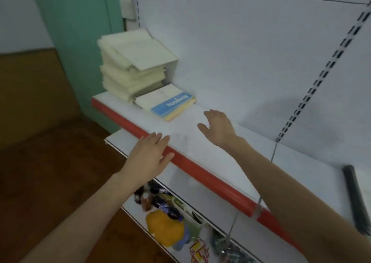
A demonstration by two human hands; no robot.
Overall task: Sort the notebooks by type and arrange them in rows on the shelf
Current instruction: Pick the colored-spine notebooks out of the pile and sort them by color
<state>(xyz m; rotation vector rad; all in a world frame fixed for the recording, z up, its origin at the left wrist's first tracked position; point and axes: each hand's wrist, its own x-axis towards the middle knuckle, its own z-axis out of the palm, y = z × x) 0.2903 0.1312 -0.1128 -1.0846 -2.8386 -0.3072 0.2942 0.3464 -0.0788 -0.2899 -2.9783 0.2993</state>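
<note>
A tall, uneven stack of cream notebooks (130, 66) stands at the left end of the white shelf (200, 142) with a red front edge. Beside it lies a low pile with a blue-and-white notebook (170, 104) on top and yellow ones underneath. My left hand (148, 154) hovers flat over the red edge, fingers apart, holding nothing. My right hand (217, 128) is open above the shelf board, just right of the low pile, not touching it.
A dark rolled object (355, 196) lies on the shelf at the far right. The lower shelf (128, 208) holds packaged goods and a yellow item (164, 228). A slotted upright (313, 88) runs along the white back panel. Wooden floor lies to the left.
</note>
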